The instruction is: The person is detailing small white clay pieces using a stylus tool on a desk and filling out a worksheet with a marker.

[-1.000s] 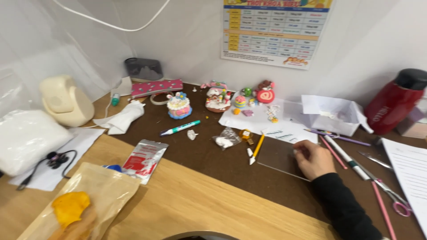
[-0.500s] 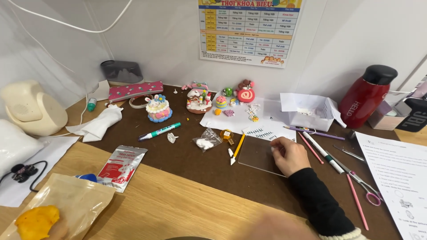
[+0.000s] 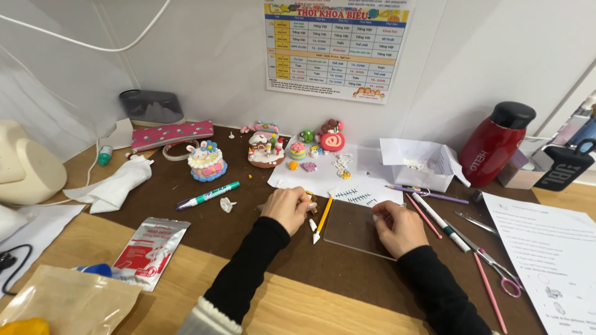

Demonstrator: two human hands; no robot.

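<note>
Head view: our left hand (image 3: 287,208) is clenched over a small clay bit, our right hand (image 3: 397,226) presses the clear sheet (image 3: 351,226); finished clay figures (image 3: 267,151) stand behind.

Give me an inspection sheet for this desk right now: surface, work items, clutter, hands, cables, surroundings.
Surface: brown mat over a wooden desk.
Work items: clear sheet under the right hand; yellow pencil and a small crumpled piece beside the left hand.
Clutter: clay figures, green marker, foil pouch, red flask, scissors, pink pencil case.
Hands: left hand closed, its contents hidden; right hand rests curled on the sheet's edge.
Cables: white cable across the wall.
Surroundings: timetable poster on a white wall.
</note>
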